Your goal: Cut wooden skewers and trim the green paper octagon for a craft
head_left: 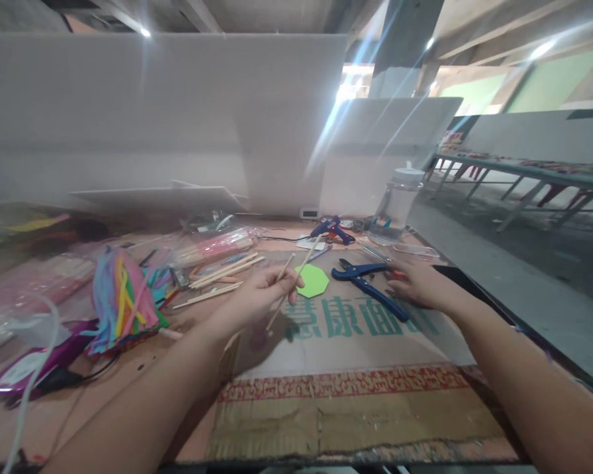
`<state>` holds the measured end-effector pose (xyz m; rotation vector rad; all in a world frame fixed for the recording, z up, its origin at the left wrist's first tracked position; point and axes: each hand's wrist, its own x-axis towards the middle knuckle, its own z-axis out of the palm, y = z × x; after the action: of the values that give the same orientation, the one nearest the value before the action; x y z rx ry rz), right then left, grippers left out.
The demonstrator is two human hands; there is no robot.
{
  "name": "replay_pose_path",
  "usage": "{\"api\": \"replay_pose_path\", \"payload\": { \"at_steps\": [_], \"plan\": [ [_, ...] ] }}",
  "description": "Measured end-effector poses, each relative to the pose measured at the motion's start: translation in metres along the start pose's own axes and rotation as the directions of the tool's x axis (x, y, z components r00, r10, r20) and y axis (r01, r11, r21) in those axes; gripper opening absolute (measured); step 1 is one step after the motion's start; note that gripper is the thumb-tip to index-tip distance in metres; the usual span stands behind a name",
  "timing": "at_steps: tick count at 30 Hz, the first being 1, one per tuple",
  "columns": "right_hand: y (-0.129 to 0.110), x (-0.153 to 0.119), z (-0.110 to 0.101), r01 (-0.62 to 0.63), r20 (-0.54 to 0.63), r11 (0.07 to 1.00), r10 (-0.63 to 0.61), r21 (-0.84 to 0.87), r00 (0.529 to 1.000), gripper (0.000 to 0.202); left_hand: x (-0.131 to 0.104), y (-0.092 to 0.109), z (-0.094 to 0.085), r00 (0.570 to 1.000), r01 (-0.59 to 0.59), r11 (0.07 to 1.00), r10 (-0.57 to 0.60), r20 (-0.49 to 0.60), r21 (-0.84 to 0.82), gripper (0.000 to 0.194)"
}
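Note:
Two thin wooden sticks (304, 258) are pinched between the fingers of my left hand (271, 289), crossing each other at a slant. Just beyond the fingertips lies a bright green polygon piece (316, 282) on the printed sheet. My right hand (415, 282) is by the right edge of the table, its fingers around a small red item that I cannot make out, close to the handles of a blue cutter (358, 271). The cutter lies with its handles spread apart. Behind the green piece rests a blue glue gun (332, 228).
Loose wooden sticks (227, 271), colourful fuzzy strips (126, 299) and a purple device (42, 363) with a cable lie to the left. A clear bottle (396, 204) stands at the back right. White boards (178, 112) rise behind the table.

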<state>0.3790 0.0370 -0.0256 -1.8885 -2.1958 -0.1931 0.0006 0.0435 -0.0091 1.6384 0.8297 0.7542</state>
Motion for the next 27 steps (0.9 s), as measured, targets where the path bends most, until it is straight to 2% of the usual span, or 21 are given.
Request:
{"api": "replay_pose_path", "payload": {
  "at_steps": [4,8,10,14,18,22,25,27],
  "plan": [
    [-0.009,0.0,0.012,0.053,0.011,0.993,-0.054,0.105,0.998,0.053,-0.005,0.007,0.002,0.999,0.028,0.996,-0.025,0.036,-0.084,0.043],
    [-0.027,-0.001,0.023,0.079,0.012,0.983,-0.082,0.168,0.997,0.07,-0.007,0.012,0.004,0.989,-0.146,0.988,0.148,0.023,-0.046,0.044],
    [-0.037,-0.002,0.025,0.081,0.01,0.979,-0.084,0.187,0.996,0.066,-0.009,0.014,0.005,0.978,-0.204,0.979,0.204,0.03,-0.003,0.044],
    [-0.057,-0.005,0.023,0.085,-0.097,0.963,-0.062,0.257,0.993,0.048,-0.017,0.022,0.008,0.984,-0.175,0.983,0.173,0.034,0.051,0.043],
    [-0.069,-0.008,0.022,0.132,-0.139,0.959,-0.1,0.251,0.985,0.049,-0.02,0.028,0.012,0.986,-0.165,0.985,0.165,0.002,0.041,0.046],
    [-0.058,-0.007,0.031,0.135,-0.118,0.972,-0.114,0.192,0.986,0.053,-0.017,0.026,0.01,0.981,-0.191,0.981,0.19,0.023,0.033,0.048],
    [-0.039,-0.003,0.041,0.112,-0.082,0.988,-0.104,0.104,0.991,0.07,-0.016,0.022,0.009,0.98,-0.2,0.978,0.199,0.031,0.059,0.048],
    [-0.028,0.0,0.046,0.077,-0.031,0.997,-0.077,0.017,0.997,0.082,-0.016,0.018,0.009,0.988,-0.153,0.987,0.152,0.031,0.038,0.047]
  ]
}}
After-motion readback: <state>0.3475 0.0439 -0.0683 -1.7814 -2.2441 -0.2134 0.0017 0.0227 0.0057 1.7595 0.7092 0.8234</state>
